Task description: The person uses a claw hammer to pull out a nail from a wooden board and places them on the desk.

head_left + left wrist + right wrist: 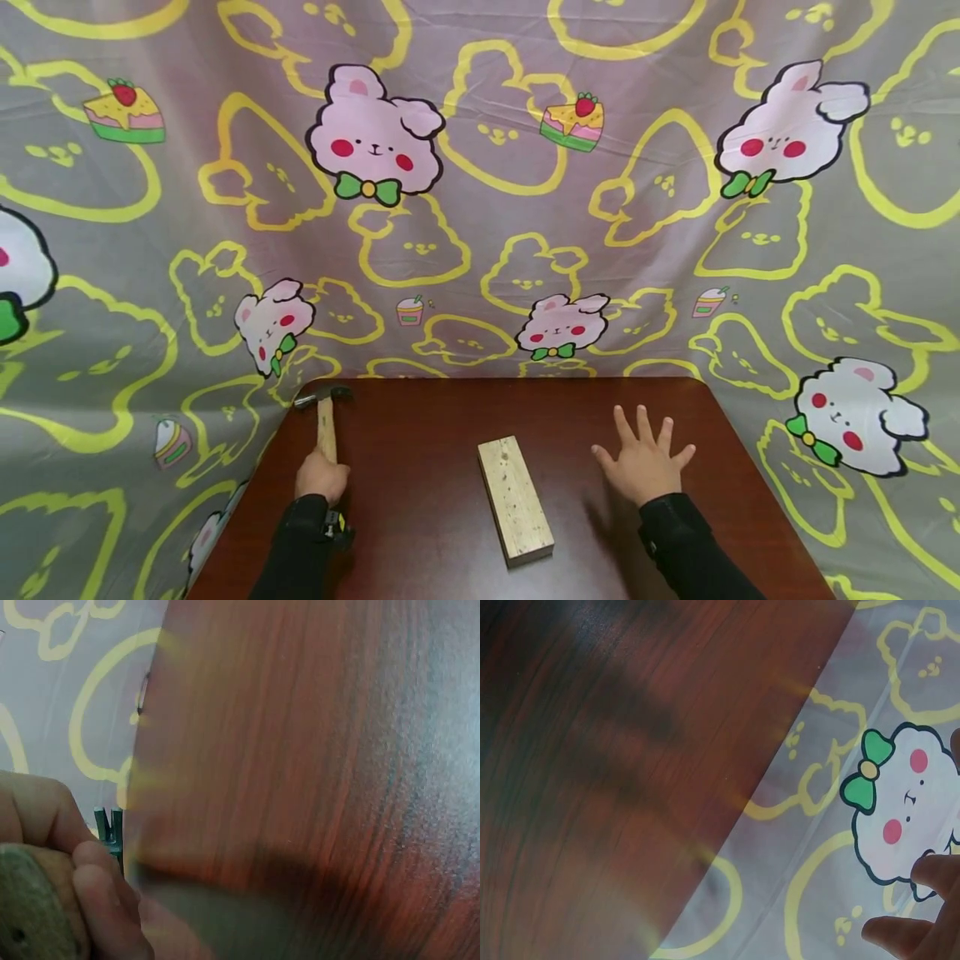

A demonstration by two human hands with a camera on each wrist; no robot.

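My left hand (322, 478) grips the wooden handle of a claw hammer (326, 425) at the left of the table, its metal head toward the far edge. In the left wrist view the curled fingers (105, 892) wrap the handle, whose butt end (34, 907) faces the camera, and the split claw (111, 829) shows beyond. A pale wooden block (516, 497) lies lengthwise near the table's middle, between the hands. Over the right side, my right hand (647, 467) is spread with straight fingers and holds nothing; only some fingertips (900, 934) show in the right wrist view.
The dark red-brown table (420, 450) has a glossy surface and rounded far corners. A grey curtain (480, 192) printed with cartoon rabbits hangs behind it and along both sides.
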